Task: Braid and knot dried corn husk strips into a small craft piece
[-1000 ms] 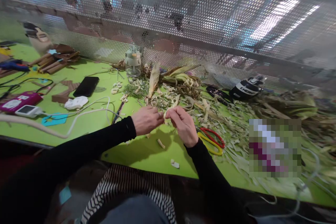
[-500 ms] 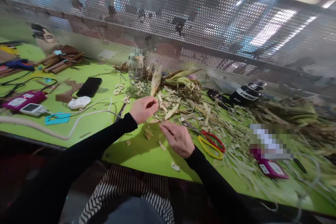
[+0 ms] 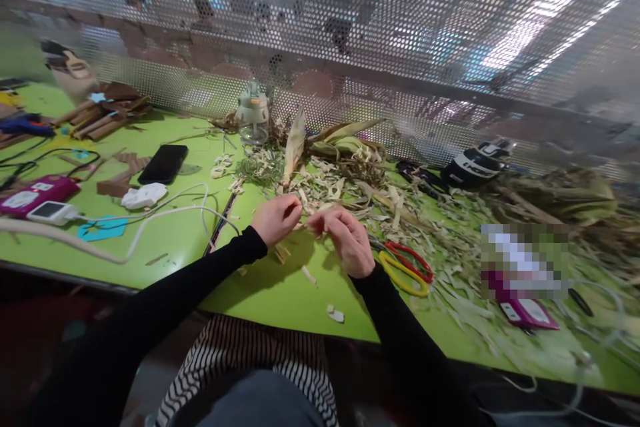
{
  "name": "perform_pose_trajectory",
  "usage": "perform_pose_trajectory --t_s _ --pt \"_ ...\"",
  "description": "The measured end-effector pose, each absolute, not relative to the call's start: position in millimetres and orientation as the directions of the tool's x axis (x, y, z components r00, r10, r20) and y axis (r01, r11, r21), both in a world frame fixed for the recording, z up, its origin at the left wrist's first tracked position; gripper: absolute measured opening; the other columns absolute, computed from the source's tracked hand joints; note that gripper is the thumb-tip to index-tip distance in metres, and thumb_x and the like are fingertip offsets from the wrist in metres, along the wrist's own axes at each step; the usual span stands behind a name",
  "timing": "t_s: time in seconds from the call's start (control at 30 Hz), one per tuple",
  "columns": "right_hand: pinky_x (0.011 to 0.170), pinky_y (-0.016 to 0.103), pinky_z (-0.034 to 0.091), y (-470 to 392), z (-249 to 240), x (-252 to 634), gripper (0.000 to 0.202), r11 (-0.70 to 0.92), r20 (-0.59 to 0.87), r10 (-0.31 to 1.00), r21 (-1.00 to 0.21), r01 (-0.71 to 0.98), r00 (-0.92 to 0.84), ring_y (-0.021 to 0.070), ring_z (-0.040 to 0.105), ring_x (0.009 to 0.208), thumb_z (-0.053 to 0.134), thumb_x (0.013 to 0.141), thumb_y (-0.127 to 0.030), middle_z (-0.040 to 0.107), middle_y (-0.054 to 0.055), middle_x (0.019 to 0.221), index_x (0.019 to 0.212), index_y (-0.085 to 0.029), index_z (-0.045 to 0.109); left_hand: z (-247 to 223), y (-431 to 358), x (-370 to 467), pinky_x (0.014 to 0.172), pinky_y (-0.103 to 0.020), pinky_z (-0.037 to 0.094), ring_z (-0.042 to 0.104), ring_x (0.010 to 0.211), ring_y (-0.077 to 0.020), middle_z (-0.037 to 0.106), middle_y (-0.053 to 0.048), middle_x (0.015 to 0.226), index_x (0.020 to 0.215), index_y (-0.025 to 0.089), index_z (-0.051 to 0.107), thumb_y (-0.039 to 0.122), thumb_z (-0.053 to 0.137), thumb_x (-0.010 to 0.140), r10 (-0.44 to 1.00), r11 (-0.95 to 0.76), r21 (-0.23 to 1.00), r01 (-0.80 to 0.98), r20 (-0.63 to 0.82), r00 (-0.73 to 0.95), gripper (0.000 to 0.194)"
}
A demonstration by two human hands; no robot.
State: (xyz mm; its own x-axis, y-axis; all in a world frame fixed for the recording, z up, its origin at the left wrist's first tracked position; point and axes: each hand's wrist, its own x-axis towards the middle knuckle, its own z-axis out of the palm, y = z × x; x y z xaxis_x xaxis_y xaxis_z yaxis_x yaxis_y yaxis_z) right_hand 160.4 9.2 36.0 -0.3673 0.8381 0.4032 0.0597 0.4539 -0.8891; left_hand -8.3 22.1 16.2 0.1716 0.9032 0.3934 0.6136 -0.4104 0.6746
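My left hand (image 3: 277,219) is closed in a pinch above the green table, thumb against curled fingers; whatever it grips is too small to make out. Close by on its right, my right hand (image 3: 346,238) has bent fingers drawn together, their tips near the left hand's fingertips. Anything between them is hidden. Just beyond both hands lie shredded corn husk pieces (image 3: 320,185), with an upright dry husk leaf (image 3: 295,145) among them. Scissors (image 3: 407,267) with one red and one yellow handle rest beside my right wrist, blades partly covered by the hand.
A black phone (image 3: 163,164), a white plug (image 3: 144,196) and a magenta power strip (image 3: 37,196) with cables lie at left. Behind stand a clear bottle (image 3: 253,117) and a perforated metal screen (image 3: 310,47). More husks (image 3: 565,197) and a black bottle (image 3: 475,165) are at right.
My right hand has risen a little away from the table's front edge, and my left hand has dropped slightly. Their fingertips are now closer together. The camera view has shifted slightly.
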Motion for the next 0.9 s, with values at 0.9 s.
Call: perform_pose_trajectory --t_s 0.9 --pt "0.047 0.022 0.033 13.0 31.6 163.0 0.028 0.302 0.267 0.953 -0.787 0.538 -0.144 0.0089 0.044 0.049 0.061 0.080 -0.043 0.062 0.000 0.067 0.076 -0.016 0.063 23.0 10.9 2.1 0.058 -0.021 0.044 0.053 0.053 -0.0079 0.056 0.003 0.061 0.080 0.014 0.057 0.026 0.057 0.080 0.966 0.020 1.000 0.019 -0.024 0.258 0.012"
